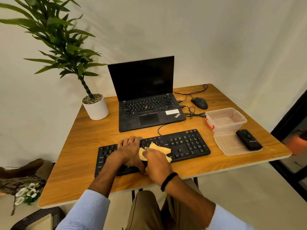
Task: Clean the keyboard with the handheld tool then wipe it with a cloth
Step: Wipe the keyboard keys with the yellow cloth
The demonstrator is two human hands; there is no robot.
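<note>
Wooden table (79,151) | left hand (129,150) across keyboard (187,145), grip unclear | right hand (156,161): grip bunched round yellow cloth (162,147) on keys

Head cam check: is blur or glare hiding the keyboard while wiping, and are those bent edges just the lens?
Head view: soft warm light, no glare on the keyboard; head view: the right hand and cloth are slightly motion-blurred; head view: the table edges bow, which looks like wide-angle distortion.
</note>
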